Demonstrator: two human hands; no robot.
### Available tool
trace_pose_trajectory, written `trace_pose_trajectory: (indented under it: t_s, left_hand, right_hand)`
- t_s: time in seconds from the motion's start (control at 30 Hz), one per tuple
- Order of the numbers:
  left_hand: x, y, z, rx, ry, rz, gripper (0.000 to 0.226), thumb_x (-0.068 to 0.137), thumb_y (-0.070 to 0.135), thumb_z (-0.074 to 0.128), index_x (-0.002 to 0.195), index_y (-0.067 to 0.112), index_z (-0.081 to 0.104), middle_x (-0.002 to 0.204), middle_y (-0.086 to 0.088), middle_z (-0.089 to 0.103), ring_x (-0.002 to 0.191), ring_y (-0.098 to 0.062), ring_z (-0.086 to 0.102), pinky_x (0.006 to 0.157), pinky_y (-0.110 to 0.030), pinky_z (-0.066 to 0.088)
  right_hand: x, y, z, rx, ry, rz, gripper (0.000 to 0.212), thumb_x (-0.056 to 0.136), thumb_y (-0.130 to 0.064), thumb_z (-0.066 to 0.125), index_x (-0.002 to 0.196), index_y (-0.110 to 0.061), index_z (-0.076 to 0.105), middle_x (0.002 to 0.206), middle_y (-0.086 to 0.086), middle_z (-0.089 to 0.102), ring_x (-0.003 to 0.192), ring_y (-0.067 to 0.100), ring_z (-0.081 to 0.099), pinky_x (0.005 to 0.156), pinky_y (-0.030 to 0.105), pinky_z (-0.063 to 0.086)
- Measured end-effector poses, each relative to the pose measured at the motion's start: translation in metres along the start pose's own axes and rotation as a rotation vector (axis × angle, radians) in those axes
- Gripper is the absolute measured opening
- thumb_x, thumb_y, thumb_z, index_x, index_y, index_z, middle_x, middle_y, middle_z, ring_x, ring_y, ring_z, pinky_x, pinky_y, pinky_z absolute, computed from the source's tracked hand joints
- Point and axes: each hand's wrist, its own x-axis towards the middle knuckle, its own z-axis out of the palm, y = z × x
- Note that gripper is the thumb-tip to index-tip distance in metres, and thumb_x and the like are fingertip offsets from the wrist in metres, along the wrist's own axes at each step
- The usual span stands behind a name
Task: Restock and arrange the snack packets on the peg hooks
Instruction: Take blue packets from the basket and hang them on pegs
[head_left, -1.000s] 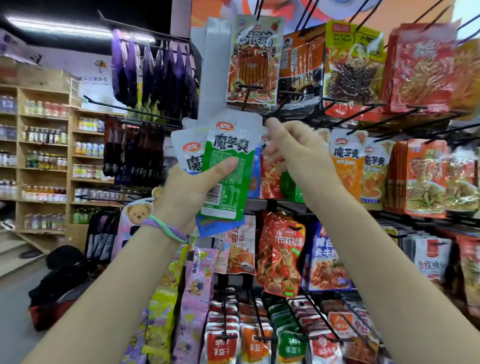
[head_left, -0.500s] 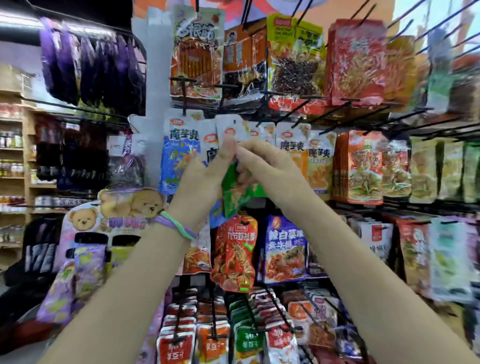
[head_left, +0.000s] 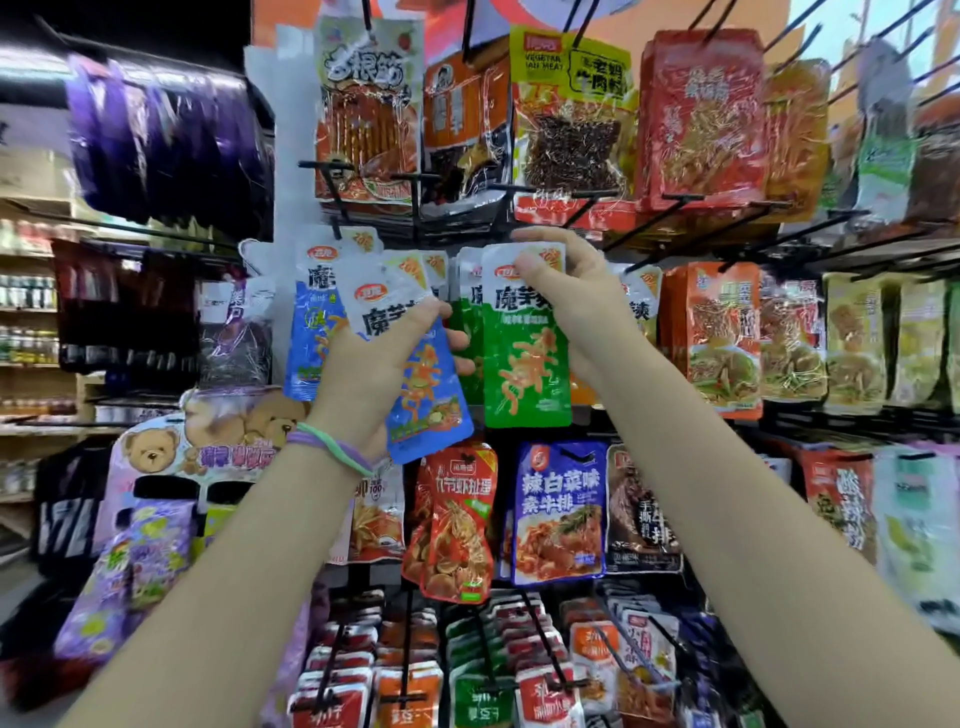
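Note:
My left hand (head_left: 371, 371) grips a blue snack packet (head_left: 423, 395), tilted, in front of the middle row of the peg rack. My right hand (head_left: 569, 291) pinches the white top of a green snack packet (head_left: 524, 358), which hangs upright at a peg hook with more green packets behind it. Another blue packet (head_left: 311, 332) hangs on the hook to the left. The two held packets sit side by side, almost touching.
Black peg hooks (head_left: 654, 213) jut out from the row above, loaded with orange and red packets (head_left: 701, 119). Red and blue packets (head_left: 558, 512) hang below, with small packets (head_left: 483, 691) at the bottom. Purple bags (head_left: 156, 140) and store shelves (head_left: 31, 312) stand left.
The green packet has passed from my left hand to my right, which now holds it upright at the hook. My left hand now holds just the blue packet. The view moved closer.

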Motion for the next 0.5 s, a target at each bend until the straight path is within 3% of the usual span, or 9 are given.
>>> trace_pose_trajectory:
  t_s: [0.1, 0.13, 0.23, 0.5]
  left_hand:
    - [0.003, 0.0, -0.003, -0.02, -0.018, -0.037, 0.021, 0.1, 0.027, 0.06, 0.103, 0.007, 0.067, 0.079, -0.006, 0.074, 0.063, -0.022, 0.071, 0.06, -0.034, 0.06]
    - [0.004, 0.001, -0.002, -0.021, -0.014, -0.039, 0.022, 0.1, 0.027, 0.06, 0.103, 0.007, 0.068, 0.079, -0.007, 0.075, 0.064, -0.022, 0.072, 0.062, -0.035, 0.061]
    - [0.006, 0.003, -0.005, -0.003, 0.0, -0.022, 0.024, 0.101, 0.029, 0.059, 0.103, 0.007, 0.069, 0.081, -0.006, 0.077, 0.067, -0.021, 0.073, 0.064, -0.037, 0.062]
    - [0.011, 0.004, -0.012, 0.009, 0.029, -0.013, 0.026, 0.1, 0.03, 0.062, 0.096, 0.006, 0.071, 0.083, -0.008, 0.076, 0.069, -0.024, 0.073, 0.068, -0.038, 0.061]
  right_hand:
    - [0.016, -0.001, 0.002, 0.017, 0.04, -0.01, 0.007, 0.097, -0.019, 0.067, 0.092, -0.024, 0.068, 0.081, -0.007, 0.068, 0.077, 0.003, 0.065, 0.077, 0.027, 0.054]
    - [0.02, -0.002, 0.005, 0.009, 0.06, -0.014, 0.007, 0.097, -0.02, 0.068, 0.091, -0.023, 0.068, 0.078, -0.009, 0.067, 0.073, 0.001, 0.062, 0.073, 0.021, 0.05]
    - [0.03, -0.002, 0.01, -0.006, 0.106, -0.019, 0.009, 0.094, -0.027, 0.072, 0.085, -0.025, 0.068, 0.079, -0.008, 0.065, 0.079, 0.01, 0.059, 0.076, 0.026, 0.047]
    - [0.036, -0.001, 0.011, -0.06, 0.074, -0.091, 0.006, 0.091, -0.025, 0.075, 0.091, -0.021, 0.07, 0.077, -0.011, 0.068, 0.07, 0.0, 0.061, 0.069, 0.017, 0.049]
